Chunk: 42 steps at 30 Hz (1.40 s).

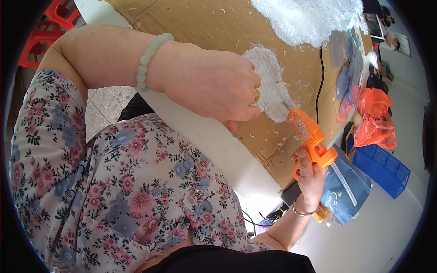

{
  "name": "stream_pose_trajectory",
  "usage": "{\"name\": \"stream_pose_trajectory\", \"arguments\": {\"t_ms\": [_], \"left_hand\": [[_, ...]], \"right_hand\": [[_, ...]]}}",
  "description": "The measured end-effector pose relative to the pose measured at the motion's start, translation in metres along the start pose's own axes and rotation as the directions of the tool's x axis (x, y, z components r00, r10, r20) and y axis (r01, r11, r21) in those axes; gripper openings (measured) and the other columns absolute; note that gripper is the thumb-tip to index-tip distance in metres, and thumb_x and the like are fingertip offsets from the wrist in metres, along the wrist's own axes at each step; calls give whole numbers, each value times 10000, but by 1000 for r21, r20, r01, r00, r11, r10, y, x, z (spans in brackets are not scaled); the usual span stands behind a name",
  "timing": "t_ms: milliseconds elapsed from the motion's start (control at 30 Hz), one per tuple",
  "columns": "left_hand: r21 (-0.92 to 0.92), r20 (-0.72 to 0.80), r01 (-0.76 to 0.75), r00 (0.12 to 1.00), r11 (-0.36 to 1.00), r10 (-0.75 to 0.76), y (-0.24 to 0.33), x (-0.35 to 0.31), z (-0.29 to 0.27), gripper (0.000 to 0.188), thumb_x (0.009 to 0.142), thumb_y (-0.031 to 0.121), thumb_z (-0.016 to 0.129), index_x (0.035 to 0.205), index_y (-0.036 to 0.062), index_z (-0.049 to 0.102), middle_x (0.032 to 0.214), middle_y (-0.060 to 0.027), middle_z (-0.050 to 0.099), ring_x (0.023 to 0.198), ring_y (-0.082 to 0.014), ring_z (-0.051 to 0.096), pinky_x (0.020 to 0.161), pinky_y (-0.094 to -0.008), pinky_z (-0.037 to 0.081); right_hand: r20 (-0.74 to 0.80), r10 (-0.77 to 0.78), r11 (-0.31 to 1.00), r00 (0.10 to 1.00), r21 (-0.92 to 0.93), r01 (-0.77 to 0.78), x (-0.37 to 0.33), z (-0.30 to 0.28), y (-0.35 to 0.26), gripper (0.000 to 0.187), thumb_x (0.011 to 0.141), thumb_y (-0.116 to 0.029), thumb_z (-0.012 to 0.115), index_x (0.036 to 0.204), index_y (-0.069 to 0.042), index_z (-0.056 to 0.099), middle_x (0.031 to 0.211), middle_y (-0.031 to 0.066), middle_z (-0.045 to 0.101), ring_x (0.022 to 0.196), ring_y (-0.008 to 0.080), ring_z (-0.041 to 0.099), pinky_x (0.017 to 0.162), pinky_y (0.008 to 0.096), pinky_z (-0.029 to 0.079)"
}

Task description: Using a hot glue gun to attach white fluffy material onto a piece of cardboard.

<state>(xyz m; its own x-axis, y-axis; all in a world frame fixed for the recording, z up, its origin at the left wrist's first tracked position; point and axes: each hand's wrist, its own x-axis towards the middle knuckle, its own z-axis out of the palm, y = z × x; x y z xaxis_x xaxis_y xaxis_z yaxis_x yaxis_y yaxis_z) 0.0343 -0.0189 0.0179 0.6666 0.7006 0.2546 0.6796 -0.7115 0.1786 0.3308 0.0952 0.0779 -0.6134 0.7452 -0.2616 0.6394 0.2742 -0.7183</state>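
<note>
Orange and probably light but stiff, one hot-glue gun [307, 129] is resting in the right hand [313, 182], whose grip is wrapping the handle, sensibly clear of the nozzle; one pale glue stick [344, 184] is protruding. One shaggy white fabric piece [274, 86], likely soft and best taken by its edge, is lying on cardboard [209, 22] beside the left hand [214, 84], whose grip one cannot tell.

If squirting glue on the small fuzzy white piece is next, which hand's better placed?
Probably the right hand: it grips the orange glue gun, which points toward the small white piece. The left hand is at that piece's other side.
</note>
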Motion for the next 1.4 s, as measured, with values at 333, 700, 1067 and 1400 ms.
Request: {"name": "stream_pose_trajectory", "arguments": {"t_ms": [333,700,1067,1400], "left_hand": [[36,8,24,1000,999,-25,7,1,5,385,765,362,645,910,13,574,752,-40,550,778,-199,551,691,-327,439],[35,11,23,1000,999,-23,5,3,3,383,776,379,633,886,18,570,728,-36,553,764,-200,549,698,-321,432],[40,-33,-1,999,999,2,3,3,9,376,781,377,626,888,20,576,699,-26,549,746,-199,547,689,-321,427],[11,-6,13,1000,1000,-13,2,1,6,372,772,361,639,885,13,574,726,-34,551,765,-200,551,699,-325,440]], "right_hand": [[46,-77,997,996,-24,78,3,10,-1,217,901,-218,611,924,-5,577,753,32,581,706,91,530,607,224,405],[53,-58,996,997,-57,61,11,13,-10,192,899,-179,619,952,-1,572,761,15,572,658,64,500,559,207,385],[51,-20,973,999,-231,32,8,9,-15,206,883,-161,641,963,13,566,784,33,580,708,92,555,610,210,420],[35,-38,999,999,-28,39,-7,-11,-13,267,894,-214,619,1016,18,569,824,65,602,772,143,577,704,284,455]]}}
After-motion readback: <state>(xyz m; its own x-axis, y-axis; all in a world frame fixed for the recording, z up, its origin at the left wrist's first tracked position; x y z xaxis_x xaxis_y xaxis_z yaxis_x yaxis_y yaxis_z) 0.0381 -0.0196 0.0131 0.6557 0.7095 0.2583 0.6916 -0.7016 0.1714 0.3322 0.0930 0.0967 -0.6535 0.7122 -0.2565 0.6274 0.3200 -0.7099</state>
